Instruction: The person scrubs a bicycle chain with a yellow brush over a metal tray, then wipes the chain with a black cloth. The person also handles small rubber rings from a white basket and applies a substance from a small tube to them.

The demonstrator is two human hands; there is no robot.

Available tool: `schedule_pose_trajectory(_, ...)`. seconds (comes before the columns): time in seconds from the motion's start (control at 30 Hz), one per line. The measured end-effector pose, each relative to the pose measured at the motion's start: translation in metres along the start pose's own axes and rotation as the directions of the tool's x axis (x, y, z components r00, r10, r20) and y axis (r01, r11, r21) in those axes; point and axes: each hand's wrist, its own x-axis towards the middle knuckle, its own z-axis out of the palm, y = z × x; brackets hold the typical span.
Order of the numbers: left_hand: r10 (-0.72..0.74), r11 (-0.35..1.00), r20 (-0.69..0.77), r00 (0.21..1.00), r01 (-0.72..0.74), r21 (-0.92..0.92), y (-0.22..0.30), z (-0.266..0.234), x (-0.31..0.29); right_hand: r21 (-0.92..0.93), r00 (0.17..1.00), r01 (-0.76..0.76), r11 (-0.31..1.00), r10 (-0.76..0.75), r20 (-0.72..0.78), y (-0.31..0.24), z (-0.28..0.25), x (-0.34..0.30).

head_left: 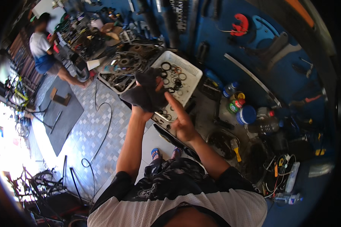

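Observation:
A dark grey cloth lies bunched over my left hand, which grips it from below. The cloth hides most of that hand's fingers. My right hand is just to the right, its index finger stretched toward the cloth's edge and its other fingers partly curled. I see nothing held in it. Beneath both hands is a white plastic tray with several black rings and small metal parts in it.
Another tray of metal parts is at the far left of the bench. On the right stand a blue-lidded tub, bottles and a round pan with a yellow-handled brush. A person stands at the back left. A cable crosses the tiled floor.

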Motion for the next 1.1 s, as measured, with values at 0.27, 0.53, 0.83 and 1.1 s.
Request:
schedule_pose_trajectory(0.27,-0.229,0.759,0.404,0.886,0.423,-0.496,-0.084,-0.015,-0.059,-0.505,0.998,0.063,0.861,-0.053,0.033,0.044,-0.016,-0.008)
schedule_pose_trajectory(0.53,-0.47,0.861,0.427,0.772,0.294,0.416,-0.032,-0.022,-0.102,-0.39,0.887,-0.331,0.859,0.142,-0.438,0.052,-0.083,-0.029)
schedule_pose_trajectory(0.83,-0.236,0.849,-0.067,0.969,0.24,0.471,-0.017,-0.053,-0.135,-0.676,0.597,-0.552,0.489,-0.334,-0.729,-0.024,-0.228,-0.081)
schedule_pose_trajectory(1.1,-0.112,0.811,-0.166,0.98,0.186,0.555,-0.003,-0.049,-0.109,-0.773,0.741,-0.634,0.026,-0.266,-0.617,0.015,-0.276,-0.117)
